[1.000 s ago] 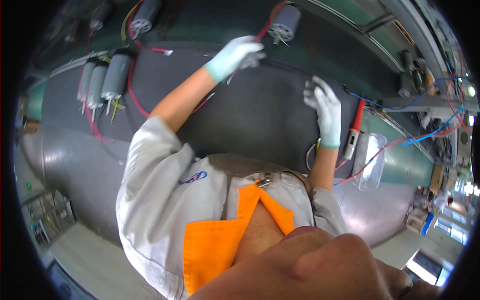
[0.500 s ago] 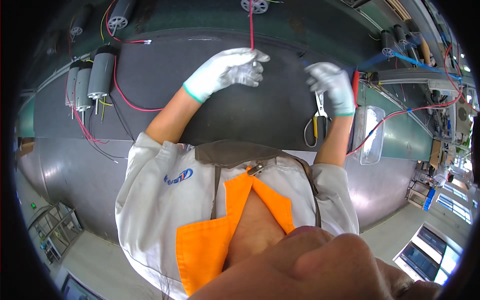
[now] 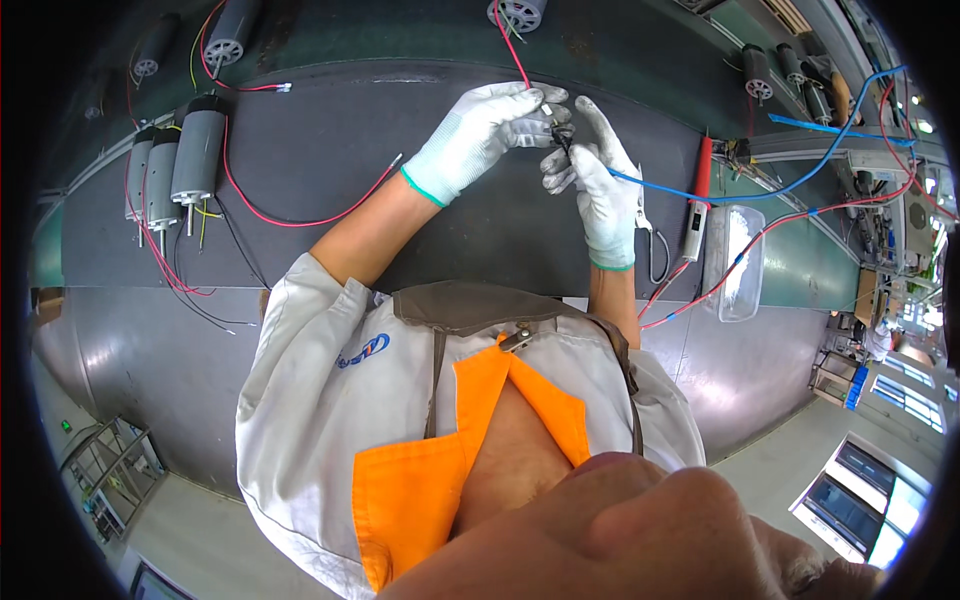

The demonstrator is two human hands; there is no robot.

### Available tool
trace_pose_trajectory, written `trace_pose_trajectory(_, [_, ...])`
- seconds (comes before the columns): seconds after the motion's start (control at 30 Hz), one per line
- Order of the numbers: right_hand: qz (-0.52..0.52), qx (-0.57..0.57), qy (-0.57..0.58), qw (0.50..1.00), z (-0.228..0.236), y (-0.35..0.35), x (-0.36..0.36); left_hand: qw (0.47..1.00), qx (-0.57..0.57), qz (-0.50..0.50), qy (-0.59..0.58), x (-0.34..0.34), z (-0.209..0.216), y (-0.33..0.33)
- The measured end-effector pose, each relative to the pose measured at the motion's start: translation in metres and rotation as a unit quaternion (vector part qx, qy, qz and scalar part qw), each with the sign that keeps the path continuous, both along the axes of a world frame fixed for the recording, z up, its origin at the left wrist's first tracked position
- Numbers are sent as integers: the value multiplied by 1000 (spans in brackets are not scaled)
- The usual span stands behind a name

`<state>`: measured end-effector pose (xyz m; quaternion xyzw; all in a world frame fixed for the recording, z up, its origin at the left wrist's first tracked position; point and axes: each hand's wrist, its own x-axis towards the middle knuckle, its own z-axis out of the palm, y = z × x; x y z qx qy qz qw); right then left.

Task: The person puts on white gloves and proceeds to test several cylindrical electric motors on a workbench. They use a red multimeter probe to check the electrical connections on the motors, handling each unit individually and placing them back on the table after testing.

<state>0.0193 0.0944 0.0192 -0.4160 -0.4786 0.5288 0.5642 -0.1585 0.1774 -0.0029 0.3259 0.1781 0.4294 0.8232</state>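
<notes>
In front of me, the gloved left hand [image 3: 497, 118] is closed on a red wire [image 3: 512, 55], with a small pale terminal at its end. The wire runs up to a grey cylindrical motor [image 3: 521, 13] at the far edge. Close beside it, my gloved right hand [image 3: 600, 180] holds a black clip-like piece [image 3: 562, 136] at the end of a blue cable [image 3: 690, 194]. Its thumb and lower fingers close on the piece while one finger points up. The clip meets the wire's terminal between my hands; whether they grip each other is hidden. Scissors [image 3: 657, 254] lie partly behind my right hand.
Several grey motors [image 3: 200, 150] with loose red and black wires stand at left. To the right are a red-and-white handheld tool [image 3: 697, 210] on a red cable and a clear plastic box [image 3: 735, 265]. More motors [image 3: 757, 70] sit at the far right.
My right hand has moved left to meet my left hand, bringing the black clip and blue cable along. My left hand has shifted slightly right with the red wire.
</notes>
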Motion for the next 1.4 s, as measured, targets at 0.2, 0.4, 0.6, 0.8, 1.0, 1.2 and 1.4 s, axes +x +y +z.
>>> trace_pose_trajectory(0.2, [-13, 5, 85, 996, -10, 6, -5, 1000, 19, -11, -12, -4, 2, -1])
trace_pose_trajectory(0.4, [3, 10, 166, 986, -8, 9, -12, 999, 28, 26, 12, 4, 2, -11])
trace_pose_trajectory(0.6, [36, -46, 111, 992, -11, 16, -4, 993, -8, -49, -104, 2, -28, -6])
trace_pose_trajectory(0.8, [-323, 145, -701, 619, -25, -18, 138, 993, -73, 62, -68, -15, -30, 6])
trace_pose_trajectory(1.0, [-401, -174, -633, 639, -73, -44, 202, 992, -44, 59, -104, -28, -36, 8])
trace_pose_trajectory(1.2, [-159, -106, -167, 967, -21, 19, 103, 991, -37, 89, -96, -39, -31, 0])
trace_pose_trajectory(1.4, [22, -90, -219, 971, -32, 88, 77, 992, -17, 82, -99, -45, -26, 0])
